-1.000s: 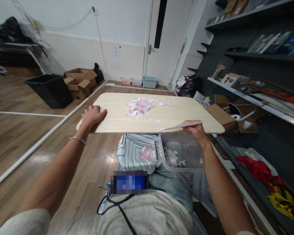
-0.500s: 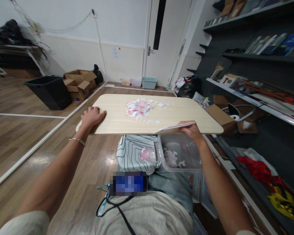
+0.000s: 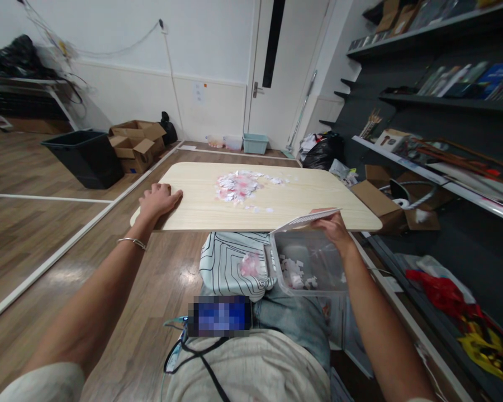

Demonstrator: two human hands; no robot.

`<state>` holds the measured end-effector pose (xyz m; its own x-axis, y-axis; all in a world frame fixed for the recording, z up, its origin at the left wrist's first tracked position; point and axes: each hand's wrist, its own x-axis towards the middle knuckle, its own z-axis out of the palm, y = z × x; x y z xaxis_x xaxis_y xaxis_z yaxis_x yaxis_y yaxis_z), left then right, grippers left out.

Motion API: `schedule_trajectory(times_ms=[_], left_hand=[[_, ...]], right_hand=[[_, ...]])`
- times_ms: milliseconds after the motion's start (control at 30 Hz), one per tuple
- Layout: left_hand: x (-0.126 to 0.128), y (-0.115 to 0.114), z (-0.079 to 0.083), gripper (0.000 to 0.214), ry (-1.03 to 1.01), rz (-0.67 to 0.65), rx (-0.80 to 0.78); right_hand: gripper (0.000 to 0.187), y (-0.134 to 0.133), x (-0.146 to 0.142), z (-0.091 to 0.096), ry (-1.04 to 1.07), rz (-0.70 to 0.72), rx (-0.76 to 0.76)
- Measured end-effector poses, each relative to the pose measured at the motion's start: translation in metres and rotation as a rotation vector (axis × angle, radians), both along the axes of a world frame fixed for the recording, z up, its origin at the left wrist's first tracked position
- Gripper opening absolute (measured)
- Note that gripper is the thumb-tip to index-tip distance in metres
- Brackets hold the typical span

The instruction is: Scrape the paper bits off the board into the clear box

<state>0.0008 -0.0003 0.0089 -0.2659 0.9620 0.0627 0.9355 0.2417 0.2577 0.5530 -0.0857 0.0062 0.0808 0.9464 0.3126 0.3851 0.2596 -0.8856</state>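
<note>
My left hand (image 3: 161, 200) lies on the left end of the pale wooden board (image 3: 197, 215), fingers apart and holding nothing. At the board's near right edge, my right hand (image 3: 330, 223) is closed on a thin, flat white card (image 3: 304, 218), tilted and seen almost edge-on. A pile of white and pink paper scraps (image 3: 238, 186) covers the middle of the board. Below the card stands a clear plastic bin (image 3: 314, 254) with white paper pieces (image 3: 293, 271) inside. A patterned cloth (image 3: 224, 262) bearing a pink patch lies over my lap beside the bin.
A black bin (image 3: 84, 159) and open cardboard boxes (image 3: 136, 145) stand on the floor to the left. Grey shelves (image 3: 440, 106) with tools and boxes line the right side. Near the door (image 3: 285, 67) are a teal basin (image 3: 255, 143) and black bags (image 3: 327, 152).
My right hand and the white card have shifted slightly right, and the card's left end has moved off the scraps side toward the bin. My left hand has stayed in place.
</note>
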Motion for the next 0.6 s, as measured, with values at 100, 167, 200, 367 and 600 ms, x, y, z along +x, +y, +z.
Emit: schedule_trajectory(times_ms=[100, 167, 200, 367, 600], left_hand=[[-0.0001, -0.0001, -0.0001, 0.08, -0.004, 0.002, 0.007], [-0.0001, 0.0, -0.0011, 0.079, -0.008, 0.003, 0.019], [-0.0002, 0.0002, -0.0016, 0.079, -0.009, 0.004, 0.024], [-0.0014, 0.0019, -0.003, 0.08, -0.014, 0.002, 0.022], [-0.0029, 0.0019, -0.0039, 0.083, 0.0, -0.008, 0.015]], right_hand=[[0.018, 0.0, -0.002, 0.0015, 0.015, 0.021, -0.047], [0.02, -0.0008, -0.0043, 0.0038, 0.002, 0.034, -0.053], [0.021, -0.001, -0.0056, 0.0047, -0.001, 0.029, -0.047], [0.023, 0.0011, -0.0086, 0.0034, 0.014, -0.031, -0.015], [0.023, 0.0049, -0.0096, -0.0017, 0.026, -0.097, -0.024]])
